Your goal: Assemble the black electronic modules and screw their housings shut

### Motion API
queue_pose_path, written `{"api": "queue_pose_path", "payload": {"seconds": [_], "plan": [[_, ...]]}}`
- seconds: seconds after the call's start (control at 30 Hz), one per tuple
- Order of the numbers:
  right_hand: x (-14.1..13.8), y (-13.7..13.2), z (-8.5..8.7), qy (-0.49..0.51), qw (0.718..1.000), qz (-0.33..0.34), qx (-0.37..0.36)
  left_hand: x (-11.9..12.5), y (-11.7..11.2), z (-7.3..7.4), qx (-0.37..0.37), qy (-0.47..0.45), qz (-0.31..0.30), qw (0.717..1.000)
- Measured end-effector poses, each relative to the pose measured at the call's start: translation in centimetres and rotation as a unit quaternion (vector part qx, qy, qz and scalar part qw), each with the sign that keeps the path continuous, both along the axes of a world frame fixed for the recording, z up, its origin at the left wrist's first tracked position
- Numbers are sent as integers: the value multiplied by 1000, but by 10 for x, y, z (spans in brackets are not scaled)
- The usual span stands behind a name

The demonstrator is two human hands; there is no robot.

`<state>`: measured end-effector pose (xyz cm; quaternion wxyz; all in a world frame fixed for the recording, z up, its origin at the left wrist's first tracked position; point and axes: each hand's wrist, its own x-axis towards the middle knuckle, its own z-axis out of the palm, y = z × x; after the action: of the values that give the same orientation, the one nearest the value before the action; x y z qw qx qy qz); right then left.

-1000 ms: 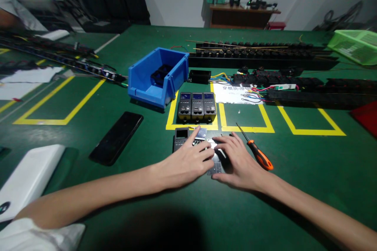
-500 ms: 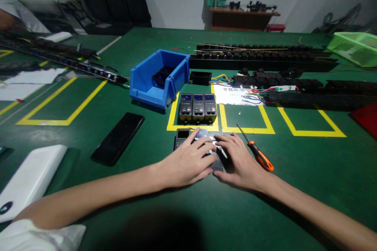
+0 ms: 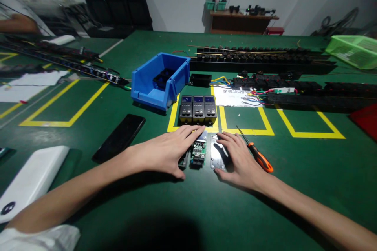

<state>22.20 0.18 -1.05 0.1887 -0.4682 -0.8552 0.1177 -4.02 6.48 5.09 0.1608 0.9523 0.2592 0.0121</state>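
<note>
Green circuit board (image 3: 198,152) sits between my left fingers (image 3: 190,139), over a black case (image 3: 183,160), and right fingers (image 3: 229,139), by a metal plate (image 3: 215,151); can't tell if either's gripping tbh.

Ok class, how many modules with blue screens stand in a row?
3, side by side inside the yellow tape: the left module, the middle module and the right module. None in that row seems hidden.

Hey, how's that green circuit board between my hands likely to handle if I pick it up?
The board is probably stiff, as it looks like a flat, rigid panel. It's likely fragile, since its small components sit exposed. The near end may feel heavier, given the bulky black block there.
</note>
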Motion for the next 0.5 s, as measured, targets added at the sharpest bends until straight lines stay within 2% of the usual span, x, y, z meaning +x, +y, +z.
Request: {"api": "queue_pose_path", "payload": {"seconds": [0.23,0.4,0.5], "plan": [[1,0,-2,12,1000,2,16,9,2,-6,-9,-52,21,998],[4,1,-3,44,999,8,23,21,-6,-15,-29,-104,35,994],[4,1,-3,58,998,13,18,21,-8,-19,-33,-104,44,993]]}}
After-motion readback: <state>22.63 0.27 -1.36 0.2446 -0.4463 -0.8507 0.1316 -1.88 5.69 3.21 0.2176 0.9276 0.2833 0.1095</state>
